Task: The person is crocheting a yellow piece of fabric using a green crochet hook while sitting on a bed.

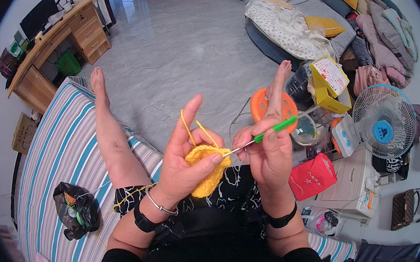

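My left hand (186, 159) grips a yellow crocheted piece (208, 180) with its thumb across the front. A strand of yellow yarn (207, 131) loops over the raised index finger and runs down to the upper edge of the piece. In my right hand (269, 152) is a crochet hook with a green handle (276, 129). Its metal shaft slants down to the left, and the tip meets the top right edge of the crochet work beside my left thumb. More yellow yarn trails from near my left wrist down across the striped bed cover.
A black plastic bag (76, 211) with small items lies on the striped bed cover (67, 135) at left. My foot rests on an orange stool (258, 107). Right of it stand a fan (383, 122), yellow boxes (332, 82), a red bag (313, 177) and a cabinet (343, 179).
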The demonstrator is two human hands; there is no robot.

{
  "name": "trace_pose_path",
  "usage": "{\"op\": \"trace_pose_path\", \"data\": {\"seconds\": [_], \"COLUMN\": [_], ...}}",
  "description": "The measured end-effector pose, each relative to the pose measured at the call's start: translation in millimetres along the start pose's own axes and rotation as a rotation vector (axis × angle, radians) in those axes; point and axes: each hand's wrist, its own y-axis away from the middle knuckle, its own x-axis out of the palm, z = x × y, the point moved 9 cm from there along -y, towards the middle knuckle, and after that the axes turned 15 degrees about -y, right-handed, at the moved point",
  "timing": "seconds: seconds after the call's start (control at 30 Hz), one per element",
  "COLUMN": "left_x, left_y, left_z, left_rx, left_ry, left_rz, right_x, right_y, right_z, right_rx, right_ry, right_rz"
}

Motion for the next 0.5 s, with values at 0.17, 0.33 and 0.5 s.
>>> {"op": "trace_pose_path", "data": {"seconds": [0.17,0.33,0.5], "left_x": [0,3,3], "left_y": [2,4,4], "left_z": [-6,-9,-11], "left_rx": [0.088,0.102,0.115], "left_ry": [-0.075,-0.053,-0.055], "left_rz": [-0.009,0.006,0.011], "right_x": [7,18,29], "right_y": [4,9,13], "right_z": [17,25,32], "right_rx": [-0.178,-0.247,-0.330], "right_ry": [0.164,0.312,0.462], "right_rz": [0.011,0.041,0.074]}}
